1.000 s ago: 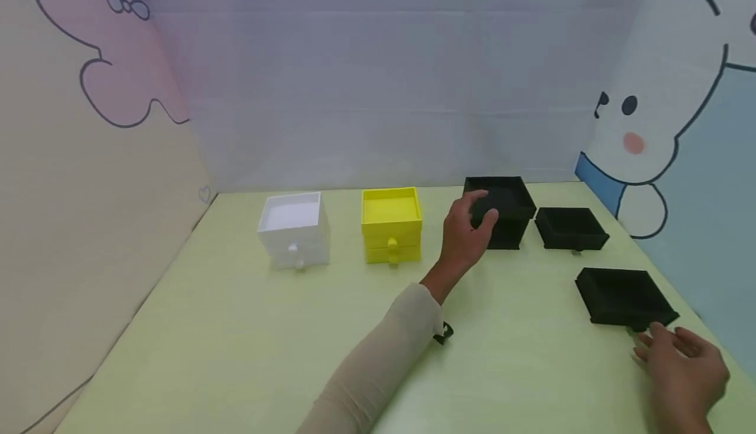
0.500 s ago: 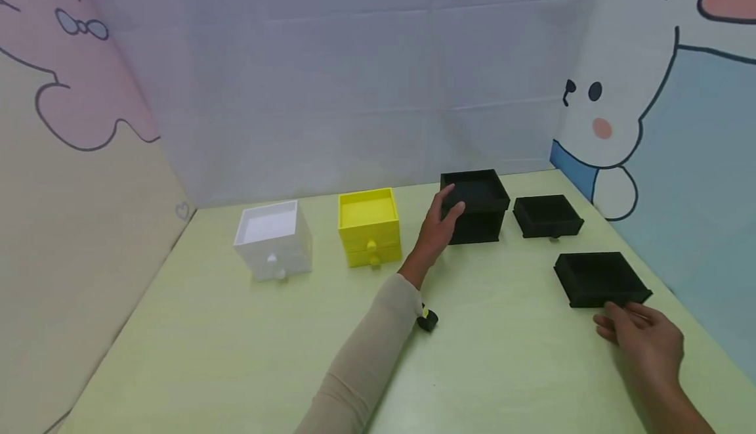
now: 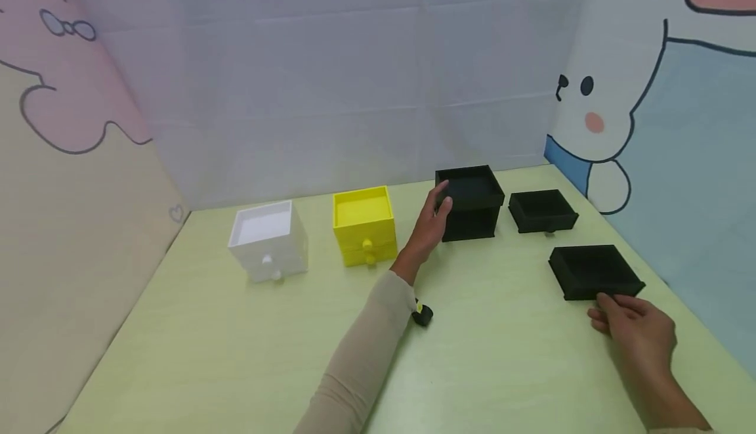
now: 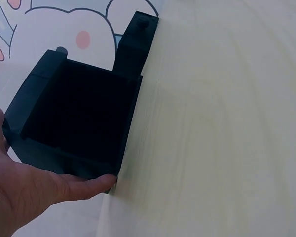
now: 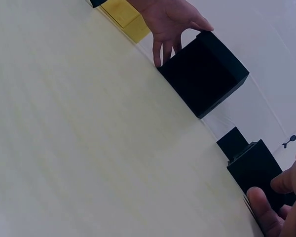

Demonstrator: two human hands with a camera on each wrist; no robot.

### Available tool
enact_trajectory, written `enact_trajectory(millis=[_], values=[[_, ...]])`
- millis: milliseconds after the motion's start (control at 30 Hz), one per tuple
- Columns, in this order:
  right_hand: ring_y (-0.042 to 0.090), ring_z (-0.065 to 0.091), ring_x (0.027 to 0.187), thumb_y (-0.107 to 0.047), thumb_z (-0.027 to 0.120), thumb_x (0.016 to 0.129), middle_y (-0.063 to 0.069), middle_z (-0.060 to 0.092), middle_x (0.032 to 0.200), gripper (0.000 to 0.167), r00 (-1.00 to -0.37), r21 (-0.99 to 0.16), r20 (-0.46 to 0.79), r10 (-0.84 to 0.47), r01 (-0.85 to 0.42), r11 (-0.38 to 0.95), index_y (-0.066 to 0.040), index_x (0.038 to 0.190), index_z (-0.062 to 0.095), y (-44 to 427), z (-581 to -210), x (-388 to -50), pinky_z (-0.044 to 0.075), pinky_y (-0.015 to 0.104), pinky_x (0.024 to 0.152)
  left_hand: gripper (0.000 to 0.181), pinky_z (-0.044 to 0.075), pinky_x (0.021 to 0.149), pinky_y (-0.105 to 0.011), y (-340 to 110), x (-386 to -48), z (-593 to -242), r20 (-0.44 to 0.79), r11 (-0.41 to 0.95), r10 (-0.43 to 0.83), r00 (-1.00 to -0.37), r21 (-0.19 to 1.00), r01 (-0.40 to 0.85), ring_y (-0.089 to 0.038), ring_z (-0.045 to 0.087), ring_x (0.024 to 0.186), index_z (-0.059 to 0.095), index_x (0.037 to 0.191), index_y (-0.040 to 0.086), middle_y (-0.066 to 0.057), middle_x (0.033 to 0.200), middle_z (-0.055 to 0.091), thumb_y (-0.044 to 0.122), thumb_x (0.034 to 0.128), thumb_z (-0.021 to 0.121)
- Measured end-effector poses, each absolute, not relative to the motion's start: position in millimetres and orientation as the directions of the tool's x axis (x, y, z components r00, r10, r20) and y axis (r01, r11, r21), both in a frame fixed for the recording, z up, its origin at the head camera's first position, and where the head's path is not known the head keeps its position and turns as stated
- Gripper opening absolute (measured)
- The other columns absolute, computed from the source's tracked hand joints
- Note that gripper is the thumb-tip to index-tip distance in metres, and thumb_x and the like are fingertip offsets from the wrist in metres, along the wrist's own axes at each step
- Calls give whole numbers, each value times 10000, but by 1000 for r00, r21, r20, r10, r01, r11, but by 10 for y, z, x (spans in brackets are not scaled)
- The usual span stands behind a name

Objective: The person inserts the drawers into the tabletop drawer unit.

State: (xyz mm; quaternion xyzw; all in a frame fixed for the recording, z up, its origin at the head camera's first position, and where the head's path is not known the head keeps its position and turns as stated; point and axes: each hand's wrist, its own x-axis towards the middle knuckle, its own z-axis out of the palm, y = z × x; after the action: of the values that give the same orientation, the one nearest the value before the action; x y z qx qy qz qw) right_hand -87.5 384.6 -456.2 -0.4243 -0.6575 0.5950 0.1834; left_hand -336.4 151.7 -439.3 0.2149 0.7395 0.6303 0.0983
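Observation:
In the head view my left hand (image 3: 426,227) rests against the left side of a black cabinet (image 3: 472,188) with a hollow, open front. The right wrist view shows that hand's straight fingers reaching down the cabinet's side, with one digit near its top. From the left wrist view I look into the dark cavity of the cabinet (image 4: 84,108). At the right, my right hand (image 3: 640,332) pinches the front of a shallow black drawer (image 3: 596,270) between thumb and fingers, its knob hidden. That drawer (image 5: 259,170) lies on the table.
A second black drawer (image 3: 542,211) lies between the cabinet and the held drawer. To the left stand a yellow drawer cabinet (image 3: 366,227) and a white one (image 3: 268,240), with knobs in front. Cartoon-printed cloth (image 3: 679,125) walls the pale green table (image 3: 236,355).
The head view has turned, so everything shifts left and slightly up. My right hand has closed in on the drawer front. My left hand stays at the cabinet's left side.

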Motion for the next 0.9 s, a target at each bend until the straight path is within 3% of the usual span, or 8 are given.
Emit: enact_trajectory(millis=[133, 333, 500, 633, 767, 900], values=[[82, 681, 530, -170, 671, 940, -115, 656, 578, 209, -597, -951, -256, 760, 296, -89, -72, 1060, 530, 3834, -4540, -904, 539, 220, 523, 463, 265, 1137, -555, 1486, -3376, -4367, 115, 110, 428, -897, 978, 178, -267, 262, 1473, 317, 1503, 484, 75, 1638, 204, 507, 1047, 401], [16, 657, 534, -126, 600, 962, -182, 605, 539, 177, -601, -934, -197, 774, 356, 38, 10, 1066, 555, 3825, -4555, -983, 538, 193, 545, 445, 270, 1135, -553, 1454, -3392, -4360, 90, 103, 410, -907, 984, 144, -268, 276, 1466, 337, 1489, 497, 74, 1635, 215, 492, 1050, 409], [17, 651, 520, -129, 599, 947, -186, 601, 535, 178, -594, -929, -171, 786, 363, 73, 17, 1043, 568, 3841, -4586, -1021, 523, 171, 530, 448, 268, 1133, -557, 1452, -3385, -4379, 90, 99, 405, -910, 985, 141, -270, 279, 1464, 337, 1492, 496, 83, 1632, 221, 490, 1050, 410], [50, 660, 507, -95, 618, 922, -127, 638, 544, 153, -574, -949, -188, 797, 314, 2, 20, 1017, 586, 3827, -4610, -1044, 510, 160, 509, 450, 290, 1125, -552, 1457, -3367, -4371, 93, 114, 417, -904, 981, 154, -265, 301, 1456, 322, 1492, 512, 91, 1630, 226, 502, 1049, 402], [88, 667, 494, -47, 640, 893, -58, 666, 560, 16, -555, -972, -189, 810, 221, -76, -31, 893, 641, 3743, -4617, -1103, 507, 168, 489, 461, 299, 1118, -560, 1451, -3357, -4342, 97, 128, 434, -896, 977, 168, -278, 308, 1453, 305, 1498, 520, 89, 1634, 219, 518, 1046, 395], [79, 669, 503, -41, 662, 874, -73, 673, 584, 26, -572, -985, -126, 811, 169, -34, -51, 854, 649, 3595, -4592, -1205, 513, 170, 499, 460, 293, 1118, -566, 1418, -3363, -4333, 95, 126, 438, -894, 978, 165, -275, 298, 1458, 299, 1500, 521, 96, 1635, 211, 511, 1049, 391]])
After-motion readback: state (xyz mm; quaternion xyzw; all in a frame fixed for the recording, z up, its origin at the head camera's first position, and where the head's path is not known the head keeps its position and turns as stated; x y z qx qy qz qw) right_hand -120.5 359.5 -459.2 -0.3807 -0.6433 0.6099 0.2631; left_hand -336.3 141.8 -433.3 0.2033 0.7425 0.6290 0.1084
